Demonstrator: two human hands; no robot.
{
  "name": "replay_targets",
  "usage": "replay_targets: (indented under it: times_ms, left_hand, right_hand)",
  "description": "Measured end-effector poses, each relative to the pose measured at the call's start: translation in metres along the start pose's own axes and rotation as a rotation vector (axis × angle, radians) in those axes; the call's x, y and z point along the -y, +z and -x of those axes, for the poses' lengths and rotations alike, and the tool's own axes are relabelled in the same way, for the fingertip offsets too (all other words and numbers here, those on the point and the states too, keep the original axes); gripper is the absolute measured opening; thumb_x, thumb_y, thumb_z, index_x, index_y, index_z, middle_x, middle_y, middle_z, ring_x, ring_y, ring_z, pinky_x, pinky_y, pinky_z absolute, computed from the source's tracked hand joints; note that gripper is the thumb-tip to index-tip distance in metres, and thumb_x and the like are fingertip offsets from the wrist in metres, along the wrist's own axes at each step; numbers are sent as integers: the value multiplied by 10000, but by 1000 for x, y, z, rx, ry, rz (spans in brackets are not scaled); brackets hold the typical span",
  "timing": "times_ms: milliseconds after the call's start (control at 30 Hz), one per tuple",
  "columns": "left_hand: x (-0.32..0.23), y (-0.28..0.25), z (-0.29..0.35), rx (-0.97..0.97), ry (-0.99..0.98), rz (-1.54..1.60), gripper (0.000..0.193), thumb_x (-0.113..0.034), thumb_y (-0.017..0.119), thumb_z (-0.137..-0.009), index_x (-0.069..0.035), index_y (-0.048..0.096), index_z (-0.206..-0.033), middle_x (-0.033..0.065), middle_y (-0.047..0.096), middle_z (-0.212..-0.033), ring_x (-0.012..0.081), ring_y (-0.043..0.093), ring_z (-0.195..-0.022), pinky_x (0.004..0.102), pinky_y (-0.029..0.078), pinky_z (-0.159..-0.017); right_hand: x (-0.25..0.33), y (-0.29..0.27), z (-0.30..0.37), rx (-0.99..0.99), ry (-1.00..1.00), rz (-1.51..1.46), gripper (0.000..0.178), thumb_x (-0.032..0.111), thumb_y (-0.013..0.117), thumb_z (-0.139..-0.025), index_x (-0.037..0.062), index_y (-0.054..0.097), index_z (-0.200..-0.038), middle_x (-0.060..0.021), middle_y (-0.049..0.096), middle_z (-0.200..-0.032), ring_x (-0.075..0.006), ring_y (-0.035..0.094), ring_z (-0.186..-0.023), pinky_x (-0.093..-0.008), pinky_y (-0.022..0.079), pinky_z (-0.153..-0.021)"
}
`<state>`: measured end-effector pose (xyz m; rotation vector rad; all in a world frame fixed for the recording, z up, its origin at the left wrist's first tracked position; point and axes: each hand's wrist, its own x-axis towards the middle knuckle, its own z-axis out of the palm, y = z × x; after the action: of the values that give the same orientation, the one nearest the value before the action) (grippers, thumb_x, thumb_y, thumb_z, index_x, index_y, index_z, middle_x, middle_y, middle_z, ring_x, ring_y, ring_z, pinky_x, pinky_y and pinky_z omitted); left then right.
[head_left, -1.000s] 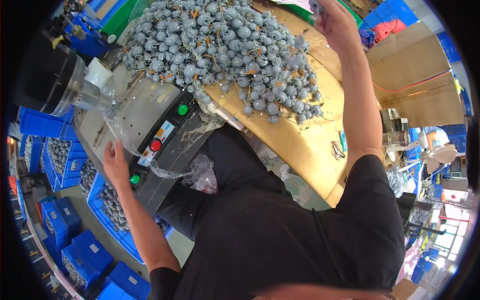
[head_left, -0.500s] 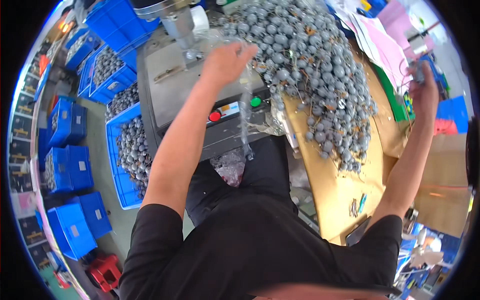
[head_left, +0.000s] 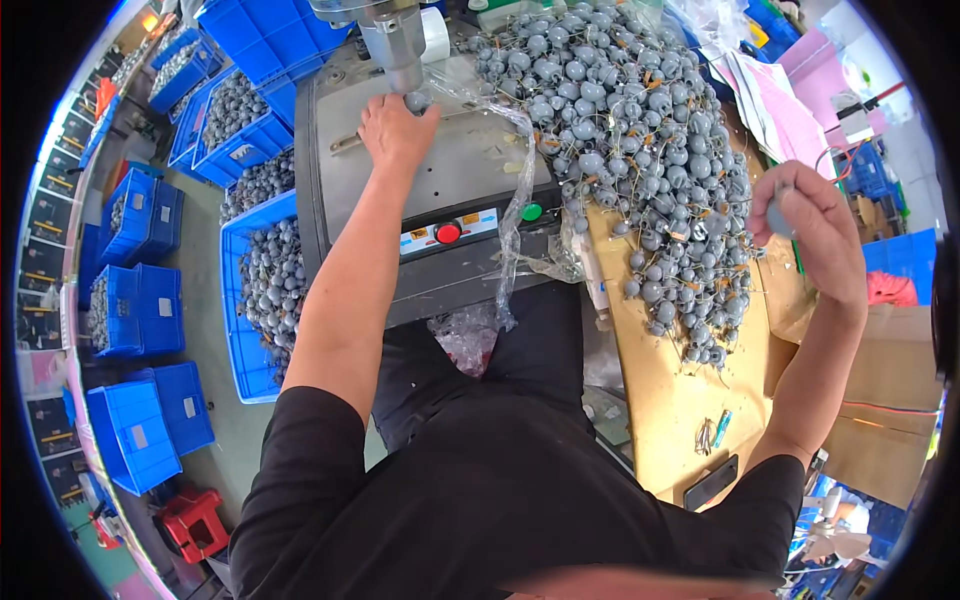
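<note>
Now that the left hand [head_left: 396, 133] has reached the metal press head [head_left: 396, 50], it grips a gray ball [head_left: 416, 101]. The right hand [head_left: 822, 228] pinches a second ball [head_left: 780, 217].

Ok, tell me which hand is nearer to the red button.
Left. The left hand is beyond the red button, slightly leftward; the right hand is far to its right, past the pile of grey balls.

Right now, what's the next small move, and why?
I'd probably ease the bare left hand clear of the silver cylindrical machine head: it is right at a small, round grey part close to that head, while the bare right hand holds a second round grey part off to the right.
</note>
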<state>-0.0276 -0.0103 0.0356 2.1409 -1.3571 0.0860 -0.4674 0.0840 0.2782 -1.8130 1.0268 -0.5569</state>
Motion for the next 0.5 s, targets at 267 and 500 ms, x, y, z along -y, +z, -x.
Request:
replay_targets:
  times_ms: [267, 500]
  left_hand:
    - [36, -43, 36, -141, 56, 307, 569, -386, 777, -740, -16, 666, -1158, 166, 627, -1198, 348, 567, -1164, 453, 450, -1015]
    - [164, -116, 116, -265, -106, 185, 553, -277, 814, -758, -1, 647, -1208, 185, 638, -1202, 367, 585, -1149, 456, 470, -1006]
  right_hand:
    - [38, 62, -26, 250, -31, 416, 242, 211, 885, -720, 47, 740, -824, 53, 591, -752, -36, 530, -725, -241, 370, -584]
    - [40, 142, -106, 515, -19, 246, 194, 178, 777, -806, 32, 682, -892, 14, 633, -712, -41, 554, -625, -225, 420, -547]
